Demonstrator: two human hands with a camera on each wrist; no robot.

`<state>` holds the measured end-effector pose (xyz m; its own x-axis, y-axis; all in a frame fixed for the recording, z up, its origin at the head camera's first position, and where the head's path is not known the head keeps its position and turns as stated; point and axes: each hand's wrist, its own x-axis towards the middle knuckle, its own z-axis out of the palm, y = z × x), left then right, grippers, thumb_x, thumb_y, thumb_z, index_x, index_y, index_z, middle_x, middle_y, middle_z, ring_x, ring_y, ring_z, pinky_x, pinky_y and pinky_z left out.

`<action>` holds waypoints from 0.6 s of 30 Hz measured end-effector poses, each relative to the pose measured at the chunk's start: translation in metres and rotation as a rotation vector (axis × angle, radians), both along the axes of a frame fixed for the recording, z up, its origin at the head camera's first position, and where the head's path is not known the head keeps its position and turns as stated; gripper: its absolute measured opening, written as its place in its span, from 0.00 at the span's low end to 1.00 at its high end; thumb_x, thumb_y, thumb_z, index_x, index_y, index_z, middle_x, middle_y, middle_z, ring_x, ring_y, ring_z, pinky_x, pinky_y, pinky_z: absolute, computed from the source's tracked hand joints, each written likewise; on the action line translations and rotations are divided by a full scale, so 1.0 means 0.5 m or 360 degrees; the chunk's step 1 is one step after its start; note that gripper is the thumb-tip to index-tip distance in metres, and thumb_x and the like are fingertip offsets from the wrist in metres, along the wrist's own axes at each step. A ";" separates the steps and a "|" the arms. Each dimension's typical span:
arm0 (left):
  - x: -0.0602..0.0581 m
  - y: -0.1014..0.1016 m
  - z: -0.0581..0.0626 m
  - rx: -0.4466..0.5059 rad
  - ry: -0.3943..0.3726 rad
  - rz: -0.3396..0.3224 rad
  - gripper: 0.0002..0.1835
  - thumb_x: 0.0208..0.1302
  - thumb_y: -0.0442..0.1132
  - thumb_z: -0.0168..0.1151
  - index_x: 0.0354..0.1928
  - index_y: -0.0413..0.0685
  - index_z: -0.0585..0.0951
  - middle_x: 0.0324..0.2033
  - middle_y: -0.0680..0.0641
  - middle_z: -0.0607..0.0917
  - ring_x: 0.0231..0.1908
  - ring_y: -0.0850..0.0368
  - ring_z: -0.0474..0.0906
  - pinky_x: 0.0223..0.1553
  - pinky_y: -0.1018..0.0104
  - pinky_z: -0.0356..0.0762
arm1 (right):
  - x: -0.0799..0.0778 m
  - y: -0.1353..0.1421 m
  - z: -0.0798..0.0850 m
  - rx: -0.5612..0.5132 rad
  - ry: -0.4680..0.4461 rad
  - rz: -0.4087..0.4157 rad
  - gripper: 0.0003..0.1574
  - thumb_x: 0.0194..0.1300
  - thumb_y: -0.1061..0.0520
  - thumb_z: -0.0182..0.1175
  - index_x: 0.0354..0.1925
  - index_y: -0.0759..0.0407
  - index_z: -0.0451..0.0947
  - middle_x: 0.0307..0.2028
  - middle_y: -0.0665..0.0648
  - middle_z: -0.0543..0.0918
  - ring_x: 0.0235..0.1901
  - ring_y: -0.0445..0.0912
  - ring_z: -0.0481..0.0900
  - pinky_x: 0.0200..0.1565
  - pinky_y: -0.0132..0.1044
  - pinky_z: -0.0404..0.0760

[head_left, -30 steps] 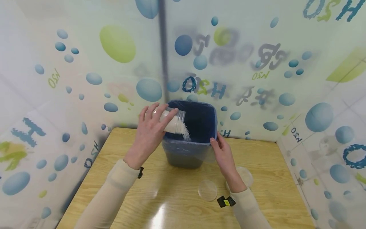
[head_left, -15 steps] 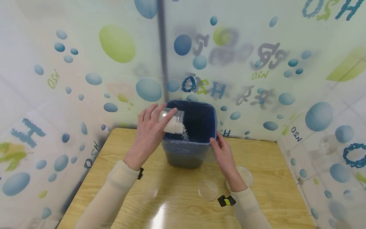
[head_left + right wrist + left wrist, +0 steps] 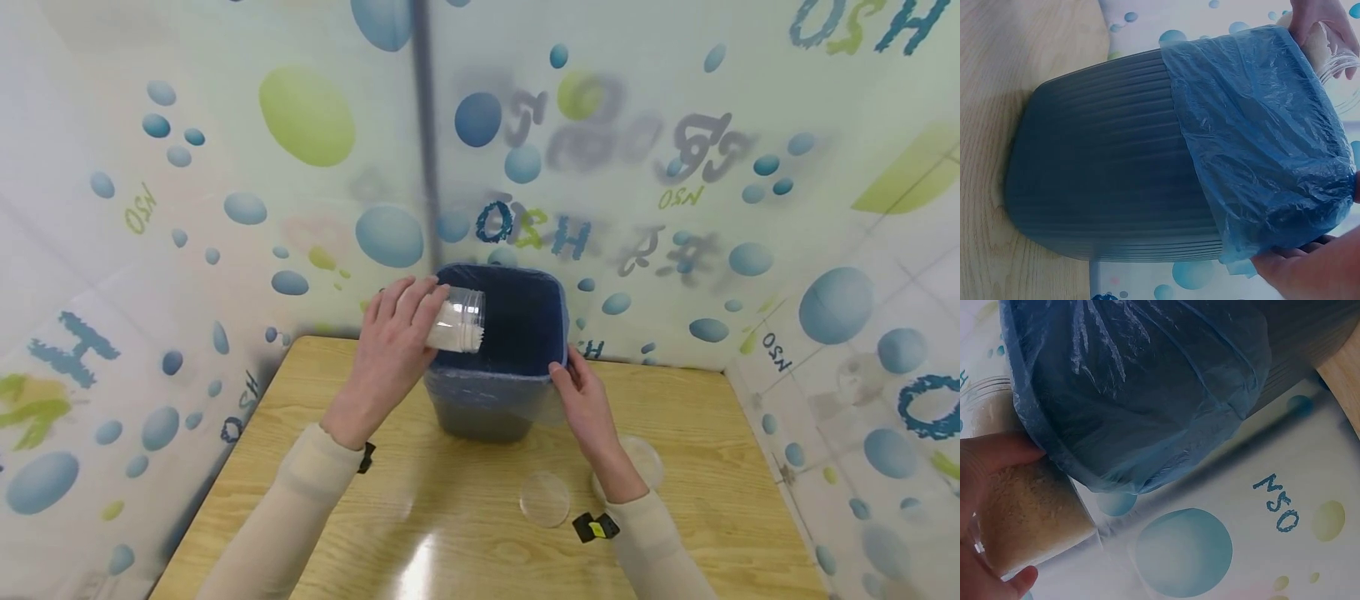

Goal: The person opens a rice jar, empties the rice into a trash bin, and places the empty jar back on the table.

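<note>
My left hand point(image 3: 393, 337) grips a clear plastic jar point(image 3: 467, 307) partly filled with white, rice-like grains point(image 3: 452, 333). The jar lies on its side, its open mouth over the left part of a dark bin point(image 3: 483, 421). In the left wrist view, fingers wrap the jar and the grains point(image 3: 1035, 509) rest inside it, right beside the liner. A blue plastic liner point(image 3: 1260, 125) covers the bin's upper half and folds over its rim. At the bin's front right corner, my right hand point(image 3: 585, 404) holds the rim, thumb on top and fingers outside.
On the wooden table point(image 3: 420, 533) lies a clear round lid point(image 3: 545, 499). Another clear round piece point(image 3: 643, 462) sits partly hidden beneath the right wrist. Behind the bin, a patterned curtain point(image 3: 637, 233) hangs along the table's back edge and both sides.
Grains were spilling from the jar into the bin earlier; now no stream shows. The left hand has turned the jar nearer to level. My right hand stays on the rim.
</note>
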<state>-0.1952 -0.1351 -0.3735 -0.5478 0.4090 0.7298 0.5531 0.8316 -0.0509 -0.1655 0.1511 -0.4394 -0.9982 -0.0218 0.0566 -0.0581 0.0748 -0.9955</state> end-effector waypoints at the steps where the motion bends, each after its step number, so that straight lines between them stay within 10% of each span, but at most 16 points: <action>1: 0.000 0.000 0.000 -0.0011 -0.0001 0.0000 0.48 0.44 0.31 0.84 0.70 0.45 0.70 0.67 0.39 0.74 0.67 0.37 0.67 0.63 0.40 0.67 | 0.000 0.000 0.000 -0.0003 0.0005 0.0002 0.37 0.82 0.51 0.51 0.79 0.64 0.56 0.77 0.63 0.63 0.74 0.54 0.65 0.69 0.42 0.67; 18: 0.006 0.008 -0.002 -0.0083 -0.0009 0.0020 0.44 0.53 0.29 0.77 0.74 0.49 0.70 0.69 0.40 0.72 0.72 0.37 0.62 0.66 0.38 0.67 | 0.000 0.000 0.000 -0.0012 -0.0011 0.0006 0.37 0.83 0.51 0.50 0.80 0.64 0.54 0.77 0.63 0.62 0.75 0.54 0.64 0.71 0.44 0.66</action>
